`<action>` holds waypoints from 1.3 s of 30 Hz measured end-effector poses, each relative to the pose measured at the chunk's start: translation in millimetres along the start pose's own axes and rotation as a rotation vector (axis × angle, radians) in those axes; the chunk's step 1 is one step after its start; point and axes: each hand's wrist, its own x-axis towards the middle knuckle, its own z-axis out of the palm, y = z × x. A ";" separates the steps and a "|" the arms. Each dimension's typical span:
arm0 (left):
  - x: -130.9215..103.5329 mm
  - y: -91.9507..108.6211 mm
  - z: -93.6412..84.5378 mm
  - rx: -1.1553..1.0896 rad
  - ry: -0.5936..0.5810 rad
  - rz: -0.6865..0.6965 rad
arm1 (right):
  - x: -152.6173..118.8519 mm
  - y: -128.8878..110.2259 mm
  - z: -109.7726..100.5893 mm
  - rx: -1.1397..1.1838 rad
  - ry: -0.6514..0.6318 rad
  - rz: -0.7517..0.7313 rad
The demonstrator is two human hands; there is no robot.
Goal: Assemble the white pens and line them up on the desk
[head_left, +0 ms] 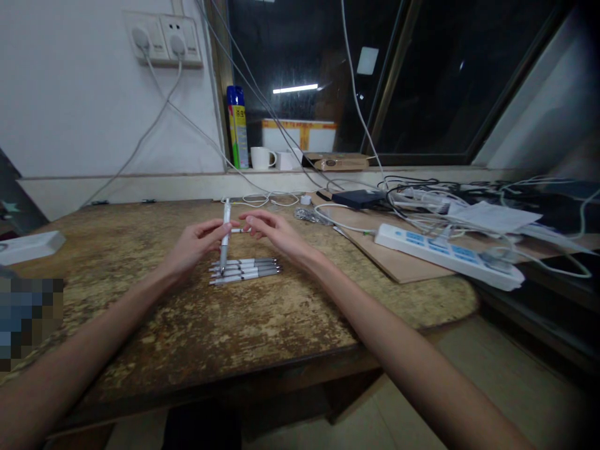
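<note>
My left hand (205, 240) is closed, pinching a white and grey pen (225, 240) that stands nearly upright between thumb and fingers. Its lower tip hangs over the left end of a row of several similar pens (248, 270) lying side by side on the worn wooden table (262, 325). Just right of the held pen is my right hand (276, 232), its fingers slightly curled and apart, with no pen seen in its grasp. A short piece of another white pen (237, 230) shows between the hands, the rest hidden behind them.
A power strip (447, 255) and tangled cables lie on a brown board (398, 265) at the right. A white box (30, 248) is at the left edge. Along the sill stand a spray can (238, 128) and a white mug (262, 158).
</note>
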 end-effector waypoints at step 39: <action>-4.8 -2.4 1.9 0.326 -0.005 0.104 | -2.6 -23.3 -21.3 1.026 0.339 0.060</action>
